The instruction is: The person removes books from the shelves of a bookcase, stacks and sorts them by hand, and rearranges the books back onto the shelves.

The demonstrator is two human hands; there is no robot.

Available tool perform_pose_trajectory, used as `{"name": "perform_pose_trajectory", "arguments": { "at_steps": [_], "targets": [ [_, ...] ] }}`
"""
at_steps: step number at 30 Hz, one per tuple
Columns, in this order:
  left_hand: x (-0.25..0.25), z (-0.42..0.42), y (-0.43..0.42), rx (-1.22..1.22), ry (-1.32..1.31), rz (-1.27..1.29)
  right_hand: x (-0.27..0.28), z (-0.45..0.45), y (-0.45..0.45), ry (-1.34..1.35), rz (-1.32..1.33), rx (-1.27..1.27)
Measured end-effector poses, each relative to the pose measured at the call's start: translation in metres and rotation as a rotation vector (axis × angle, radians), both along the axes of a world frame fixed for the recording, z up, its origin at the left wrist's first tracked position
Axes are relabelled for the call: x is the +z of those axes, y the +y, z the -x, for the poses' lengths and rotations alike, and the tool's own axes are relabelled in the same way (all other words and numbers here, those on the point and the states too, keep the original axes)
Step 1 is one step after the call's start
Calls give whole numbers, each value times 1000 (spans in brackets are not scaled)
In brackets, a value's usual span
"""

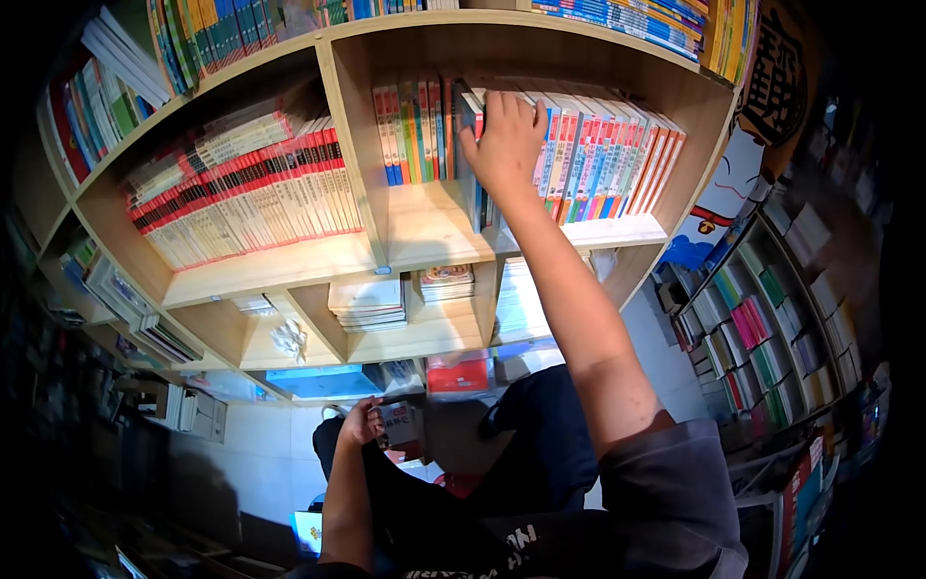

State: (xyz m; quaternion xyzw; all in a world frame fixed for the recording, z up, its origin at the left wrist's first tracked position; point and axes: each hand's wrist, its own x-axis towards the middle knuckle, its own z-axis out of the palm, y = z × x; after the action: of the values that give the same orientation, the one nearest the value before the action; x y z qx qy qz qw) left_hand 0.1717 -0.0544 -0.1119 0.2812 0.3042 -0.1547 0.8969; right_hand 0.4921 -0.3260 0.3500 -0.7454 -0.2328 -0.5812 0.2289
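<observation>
My right hand (506,140) is up at the wooden shelf (424,227), its fingers over the top of upright books near the left end of a row (598,159). A dark-spined book (470,183) stands under the thumb side of that hand; whether the fingers grip it is hidden. Left of it, thinner colourful books (410,130) stand in the same compartment. Low down, above my lap, my left hand (362,423) is curled closed near a dark item (397,420); I cannot make out what it holds.
A long row of red-and-cream books (251,198) fills the left compartment. Stacked books (368,304) lie in the compartment below. Blue (328,381) and red (460,373) boxes sit at the bottom. Another bookcase (762,318) stands at the right.
</observation>
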Motion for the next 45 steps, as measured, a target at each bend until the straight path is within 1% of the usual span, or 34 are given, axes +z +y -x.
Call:
{"name": "perform_pose_trajectory", "arguments": {
  "at_steps": [2, 4, 6, 8, 9, 10, 12, 14, 16, 18, 20, 21, 23, 24, 26, 27, 30, 32, 34, 36, 37, 39, 40, 41, 42, 43, 44, 45],
  "targets": [
    [-1, 0, -2, -31, 26, -99, -1, 5, -1, 10, -9, 23],
    [2, 2, -5, -23, 51, -109, -3, 11, -4, 12, -14, 14],
    [5, 4, -12, -18, 16, -291, -7, 19, -7, 13, -18, 3],
    [25, -1, -42, 14, 0, -702, -9, 27, -8, 18, -62, 54],
    [37, -4, -52, -11, -87, -723, -14, 24, -8, 13, -67, 87],
    [50, -11, -67, -14, -89, -728, -14, 27, -9, 13, -72, 83],
    [88, -40, -101, -120, -267, -972, -14, 32, -9, -18, -97, 79],
    [145, -66, -136, -38, -722, -1223, -15, 35, -8, -28, -110, 70],
    [242, -81, -174, -105, -694, -1203, -15, 39, -10, -29, -122, 94],
    [295, -106, -200, 53, -886, -1523, -17, 43, -12, -5, -122, 114],
    [322, -138, -225, 400, -999, -1691, -17, 49, -15, 16, -115, 135],
    [333, -151, -236, 405, -996, -1687, -17, 55, -17, 6, -138, 136],
    [349, -174, -254, 672, -987, -1581, -20, 68, -21, 0, -177, 174],
    [344, -191, -259, 674, -989, -1585, -21, 80, -24, -3, -180, 176],
    [321, -234, -265, 549, -960, -1691, -22, 101, -29, 98, -237, 261],
    [321, -248, -279, 623, -1104, -1615, -27, 103, -28, 141, -246, 283],
    [312, -238, -300, 658, -1189, -1548, -31, 120, -33, 199, -259, 306],
    [306, -222, -299, 676, -1181, -1515, -32, 128, -39, 218, -240, 314],
    [304, -215, -295, 704, -1173, -1476, -38, 131, -41, 182, -195, 298],
    [315, -221, -289, 770, -1148, -1405, -41, 130, -43, 174, -152, 303],
    [322, -226, -287, 811, -1134, -1362, -45, 128, -42, 190, -261, 485],
    [344, -243, -279, 913, -1089, -1245, -45, 121, -63, -29, -250, 616],
    [354, -252, -272, 973, -1059, -1181, -50, 118, -73, 65, -389, 612],
    [360, -252, -264, 1037, -994, -1158, -59, 116, -73, 196, -665, 750],
    [365, -252, -255, 1107, -926, -1142, -75, 97, -79, 202, -620, 644],
    [365, -244, -246, 1170, -805, -1170, -82, 84, -84, 302, -537, 478],
    [364, -232, -237, 1172, -806, -1172, -88, 71, -84, 301, -537, 481],
    [363, -215, -228, 1168, -812, -1144, -92, 58, -82, 386, -467, 363]
  ]
}}
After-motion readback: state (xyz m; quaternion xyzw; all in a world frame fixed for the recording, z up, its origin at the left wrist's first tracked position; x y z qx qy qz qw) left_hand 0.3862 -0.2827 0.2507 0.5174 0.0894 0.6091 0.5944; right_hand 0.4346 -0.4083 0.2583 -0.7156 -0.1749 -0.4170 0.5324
